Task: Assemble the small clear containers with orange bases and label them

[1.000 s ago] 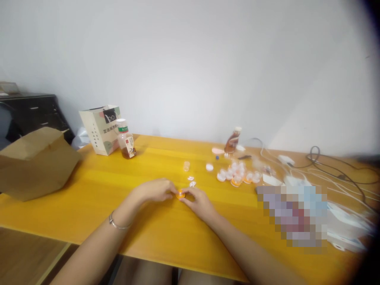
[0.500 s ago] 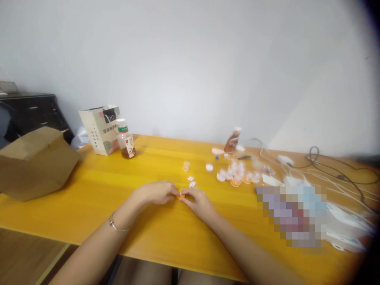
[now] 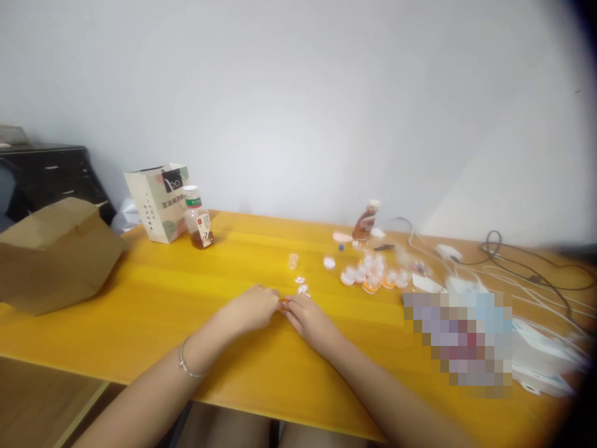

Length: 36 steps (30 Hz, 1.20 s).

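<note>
A small orange round piece (image 3: 282,303), perhaps a lid or little case, is pinched between my two hands above the yellow table (image 3: 242,379). My left hand (image 3: 259,307), with a bracelet on its wrist, closes its fingers on the left side of it. From the right, my right hand (image 3: 310,317) grips the same piece with fingers and thumb, which hide much of it. Just beyond the fingertips lie two white printed pieces (image 3: 302,289). Farther back are a small clear cup (image 3: 293,261) and a white round lid (image 3: 329,263).
Several small round containers (image 3: 370,272) cluster to the right. A brown bottle (image 3: 365,221) stands behind them. Cables (image 3: 527,274) and white items (image 3: 543,351) cover the right end. At left are a brown paper bag (image 3: 56,255), a printed gift bag (image 3: 158,208) and a labelled bottle (image 3: 199,221).
My left hand has turned and moved slightly right, its fingers curling closer over the orange piece. My right hand's fingers now cover more of it.
</note>
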Each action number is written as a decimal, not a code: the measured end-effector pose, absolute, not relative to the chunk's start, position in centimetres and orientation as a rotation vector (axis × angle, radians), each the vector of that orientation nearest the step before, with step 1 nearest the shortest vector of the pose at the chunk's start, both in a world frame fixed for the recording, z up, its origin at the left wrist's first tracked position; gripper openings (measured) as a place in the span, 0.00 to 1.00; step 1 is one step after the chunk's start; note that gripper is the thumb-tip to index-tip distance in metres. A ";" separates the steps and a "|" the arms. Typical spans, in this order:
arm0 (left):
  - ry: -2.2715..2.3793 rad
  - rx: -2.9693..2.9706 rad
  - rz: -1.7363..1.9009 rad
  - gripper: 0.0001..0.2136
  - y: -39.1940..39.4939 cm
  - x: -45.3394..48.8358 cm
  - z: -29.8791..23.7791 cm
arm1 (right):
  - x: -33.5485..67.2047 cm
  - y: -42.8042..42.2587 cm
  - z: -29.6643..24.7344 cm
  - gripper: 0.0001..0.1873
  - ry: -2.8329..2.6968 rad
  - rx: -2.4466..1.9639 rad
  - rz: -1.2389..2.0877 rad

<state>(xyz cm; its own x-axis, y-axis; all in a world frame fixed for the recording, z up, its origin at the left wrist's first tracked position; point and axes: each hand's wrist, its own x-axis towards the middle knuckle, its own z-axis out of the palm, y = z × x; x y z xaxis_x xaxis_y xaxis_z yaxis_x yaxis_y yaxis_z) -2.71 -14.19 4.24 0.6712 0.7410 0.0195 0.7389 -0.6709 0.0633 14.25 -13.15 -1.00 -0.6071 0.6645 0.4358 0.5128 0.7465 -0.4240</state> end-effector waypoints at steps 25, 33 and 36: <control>1.298 2.681 0.461 0.07 -12.3 -2.3 3.9 | 14.3 -12.9 -0.8 0.07 -2.012 -0.978 0.720; 1.232 2.685 0.715 0.07 -12.2 -2.1 4.5 | 14.0 -12.4 -0.5 0.14 -1.481 -0.867 1.218; 1.231 2.698 0.728 0.08 -12.1 -1.9 4.2 | 14.0 -12.5 -0.4 0.15 -1.434 -0.871 1.235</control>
<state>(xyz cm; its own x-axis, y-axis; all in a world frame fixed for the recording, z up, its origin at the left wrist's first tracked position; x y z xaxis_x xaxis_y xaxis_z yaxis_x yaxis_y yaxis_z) -1.90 -12.12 4.24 0.5624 0.7317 0.3852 0.6899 -0.6720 0.2692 14.00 -12.54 -0.40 -0.2296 0.9455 0.2308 -0.0883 0.2160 -0.9724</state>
